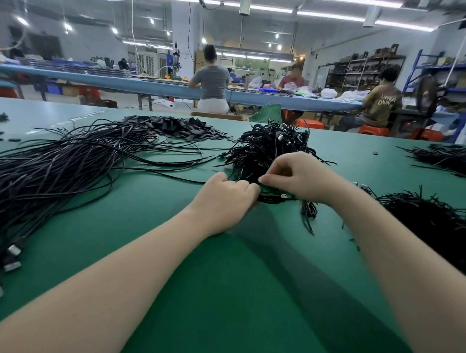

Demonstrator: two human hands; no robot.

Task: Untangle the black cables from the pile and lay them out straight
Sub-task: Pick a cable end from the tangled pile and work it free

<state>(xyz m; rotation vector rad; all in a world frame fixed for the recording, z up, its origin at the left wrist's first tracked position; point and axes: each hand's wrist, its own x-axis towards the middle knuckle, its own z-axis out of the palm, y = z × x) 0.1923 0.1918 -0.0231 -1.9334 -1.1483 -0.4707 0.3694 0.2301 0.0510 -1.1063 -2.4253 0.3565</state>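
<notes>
Fingers of the left hand (226, 200) are curled around a black cable (275, 198) low on the green table (221, 283); those of the right hand (294, 177) are pinched on strands at the near edge of the tangled pile (268, 148). "UNKN OWN" is read on a seated worker's shirt (387, 100). Straightened cables (51, 161) are laid leftward.

A tangled pile of black cables (265, 148) is heaped on the green table (221, 283); straightened black cables (51, 172) are laid left of the pile, metal plugs nearest.
</notes>
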